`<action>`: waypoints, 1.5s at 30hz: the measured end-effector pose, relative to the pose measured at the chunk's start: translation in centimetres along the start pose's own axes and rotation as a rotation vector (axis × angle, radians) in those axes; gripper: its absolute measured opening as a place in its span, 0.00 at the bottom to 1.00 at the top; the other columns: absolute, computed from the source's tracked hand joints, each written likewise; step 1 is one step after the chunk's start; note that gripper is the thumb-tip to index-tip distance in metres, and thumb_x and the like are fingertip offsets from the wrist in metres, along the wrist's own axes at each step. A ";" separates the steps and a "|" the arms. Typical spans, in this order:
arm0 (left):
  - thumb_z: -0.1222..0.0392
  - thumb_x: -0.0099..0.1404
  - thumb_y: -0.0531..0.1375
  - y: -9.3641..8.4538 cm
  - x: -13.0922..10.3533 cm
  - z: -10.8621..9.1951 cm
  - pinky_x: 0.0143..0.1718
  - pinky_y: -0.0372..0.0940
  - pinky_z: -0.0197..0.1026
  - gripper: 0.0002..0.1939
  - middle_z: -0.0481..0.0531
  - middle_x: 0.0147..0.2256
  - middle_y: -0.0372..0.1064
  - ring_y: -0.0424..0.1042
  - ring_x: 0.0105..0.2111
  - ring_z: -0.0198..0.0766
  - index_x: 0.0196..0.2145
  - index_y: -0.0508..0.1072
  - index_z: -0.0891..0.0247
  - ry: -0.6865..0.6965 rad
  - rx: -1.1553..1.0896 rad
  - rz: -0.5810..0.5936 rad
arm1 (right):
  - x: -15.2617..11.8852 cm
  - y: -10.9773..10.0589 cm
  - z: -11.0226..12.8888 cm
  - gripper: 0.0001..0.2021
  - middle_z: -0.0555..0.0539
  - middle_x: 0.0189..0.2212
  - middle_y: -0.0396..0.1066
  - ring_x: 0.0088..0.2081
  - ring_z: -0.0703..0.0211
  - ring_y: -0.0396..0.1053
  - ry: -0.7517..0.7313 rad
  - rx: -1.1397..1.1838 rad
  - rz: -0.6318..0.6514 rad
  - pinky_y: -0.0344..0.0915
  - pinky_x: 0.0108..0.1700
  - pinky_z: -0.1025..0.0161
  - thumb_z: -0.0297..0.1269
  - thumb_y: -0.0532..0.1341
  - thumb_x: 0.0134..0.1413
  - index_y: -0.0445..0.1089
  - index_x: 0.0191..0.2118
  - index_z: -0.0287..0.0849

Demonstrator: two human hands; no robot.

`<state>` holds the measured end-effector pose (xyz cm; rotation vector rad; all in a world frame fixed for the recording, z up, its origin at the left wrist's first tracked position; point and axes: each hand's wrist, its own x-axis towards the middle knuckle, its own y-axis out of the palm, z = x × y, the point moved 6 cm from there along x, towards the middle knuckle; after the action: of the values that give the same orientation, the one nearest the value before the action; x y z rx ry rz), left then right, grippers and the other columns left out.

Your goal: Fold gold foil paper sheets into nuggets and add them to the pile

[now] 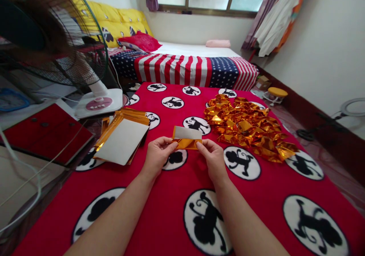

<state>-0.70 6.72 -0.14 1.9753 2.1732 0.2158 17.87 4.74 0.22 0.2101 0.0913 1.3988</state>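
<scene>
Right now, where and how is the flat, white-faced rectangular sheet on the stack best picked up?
Probably pinch the white-faced sheet by its long right edge, coming from the right: it lies flat atop the gold foil stack, with that edge facing the left hand.

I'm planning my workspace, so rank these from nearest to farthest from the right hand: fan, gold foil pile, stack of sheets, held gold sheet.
From the right hand:
1. Held gold sheet: in its grip.
2. Gold foil pile: ahead, to the right.
3. Stack of sheets: left, past the left hand.
4. Fan: far left, beyond the stack.
</scene>
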 end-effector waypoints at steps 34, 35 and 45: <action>0.55 0.41 0.74 0.0 0.0 0.2 0.31 0.70 0.35 0.18 0.49 0.24 0.75 0.74 0.24 0.33 0.25 0.74 0.67 -0.048 -0.058 -0.013 | 0.0 -0.6 -0.1 0.12 0.50 0.28 0.75 0.30 0.60 0.71 0.040 0.088 -0.080 0.67 0.38 0.62 0.34 0.72 0.38 0.67 0.18 0.41; 0.56 0.41 0.74 0.0 0.0 0.2 0.30 0.70 0.35 0.18 0.49 0.24 0.75 0.74 0.24 0.33 0.25 0.74 0.68 -0.048 -0.063 -0.014 | 0.0 -0.5 -0.1 0.12 0.50 0.28 0.75 0.30 0.60 0.71 0.043 0.094 -0.082 0.67 0.38 0.62 0.34 0.72 0.37 0.67 0.18 0.41; 0.60 0.44 0.73 -0.1 0.1 0.4 0.29 0.71 0.33 0.24 0.50 0.30 0.77 0.77 0.28 0.35 0.39 0.71 0.67 -0.049 -0.112 0.009 | 0.2 -0.7 -0.5 0.14 0.55 0.24 0.72 0.26 0.65 0.69 0.061 0.123 -0.124 0.66 0.33 0.67 0.33 0.74 0.33 0.67 0.25 0.41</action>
<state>-0.69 6.79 -0.60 1.9096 2.0757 0.2811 18.52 4.88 -0.43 0.2595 0.2378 1.2776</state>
